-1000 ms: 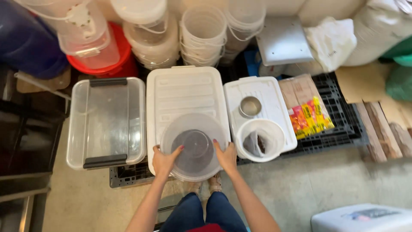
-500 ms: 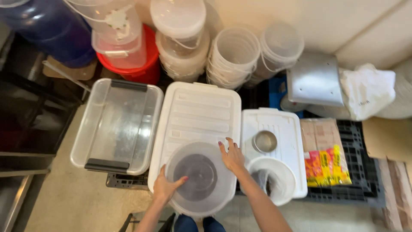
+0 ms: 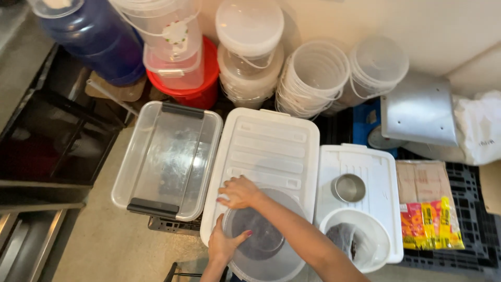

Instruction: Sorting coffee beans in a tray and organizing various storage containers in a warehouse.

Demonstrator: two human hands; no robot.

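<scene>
A round clear plastic tub (image 3: 271, 250) with a see-through lid sits on the near end of a big white box lid (image 3: 271, 146). My left hand (image 3: 223, 245) grips the tub's left rim from below. My right hand (image 3: 239, 192) reaches across from the right, and its curled fingers lie on the tub's far left rim, touching the white lid. My right forearm covers part of the tub's right side.
An open clear bin with black handles (image 3: 167, 156) stands to the left. On the right, a smaller white lid (image 3: 365, 167) carries a metal cup (image 3: 349, 188) and a white tub (image 3: 356, 241). Behind stand stacked clear buckets (image 3: 313, 78), a red bucket (image 3: 198, 89) and a blue jug (image 3: 99, 39). Packets (image 3: 430, 224) lie far right.
My right hand has moved from the tub's right side across to its far left rim. My left hand has slid down the left rim. The view has shifted closer.
</scene>
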